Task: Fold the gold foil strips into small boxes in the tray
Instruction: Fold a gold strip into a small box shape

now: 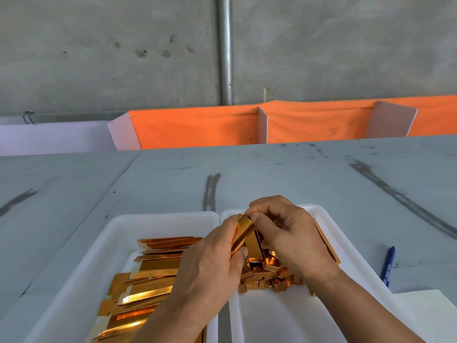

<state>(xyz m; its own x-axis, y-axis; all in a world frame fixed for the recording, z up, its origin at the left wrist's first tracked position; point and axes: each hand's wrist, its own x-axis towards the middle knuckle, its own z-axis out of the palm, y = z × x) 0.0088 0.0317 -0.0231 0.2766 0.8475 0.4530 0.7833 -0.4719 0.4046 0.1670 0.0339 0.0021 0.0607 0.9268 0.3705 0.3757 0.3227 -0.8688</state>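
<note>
Hands: left hand (210, 266) and right hand (289, 238) close together, both pinching one gold foil strip (243, 233) above the seam between the trays.
Left tray (158, 219): flat strips (150, 276) fanned in a stack, partly hidden by the left forearm.
Right tray (319, 211): folded small boxes (269, 273) heaped under the right hand.
Table (284, 174): grey, scuffed with dark streaks.
Beside the right tray: blue pen (388, 264), white paper (430, 310).
Beyond: orange cloth (197, 127), metal pipe (225, 50) on the concrete wall.

Single head-worn wide-angle cam, facing forward and pitched down across the grey table (296, 174). Close range: left hand (210, 266) and right hand (289, 236), both pinching one gold foil strip (243, 235), sit lower centre over the left tray (118, 243) and right tray (272, 318). Concrete wall (123, 58) and orange cloth (197, 127) fill the top half.
</note>
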